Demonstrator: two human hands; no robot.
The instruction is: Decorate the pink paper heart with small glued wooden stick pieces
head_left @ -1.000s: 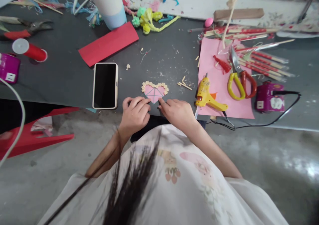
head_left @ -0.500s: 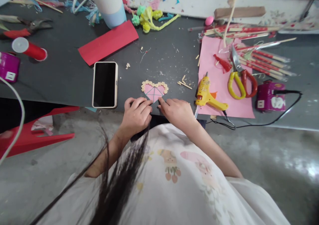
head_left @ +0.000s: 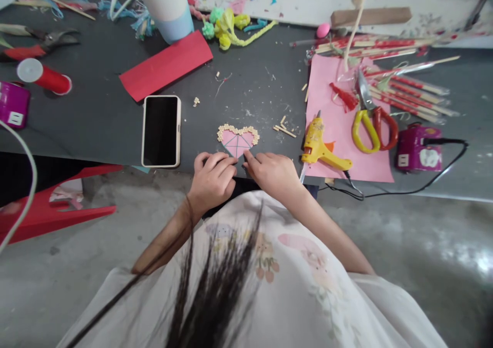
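The pink heart [head_left: 236,143] lies flat at the near side of the dark table [head_left: 96,122], its point between the two hands. The left hand's [head_left: 214,178] curled fingertips sit at its lower left edge; the right hand's [head_left: 272,177] index finger reaches to its lower right edge, the others folded under. Whether either hand pinches the heart or merely steadies it, I cannot tell.

Small pale pieces [head_left: 238,130] rim its far lobes, while the straight lower edges are bare. It looks light and thin, probably card, easy to slide or bend; the rim seems stiffer but likely to shed pieces if squeezed. The bare lower edges look the safest hold, with light fingertip pressure.

Just right of the heart lie short stick bits [head_left: 285,130]; farther right, a yellow glue gun [head_left: 316,142] on a pink sheet [head_left: 327,91], then scissors [head_left: 370,106]. Left of the heart is a phone [head_left: 160,131]; beyond that side, a red strip [head_left: 166,65].
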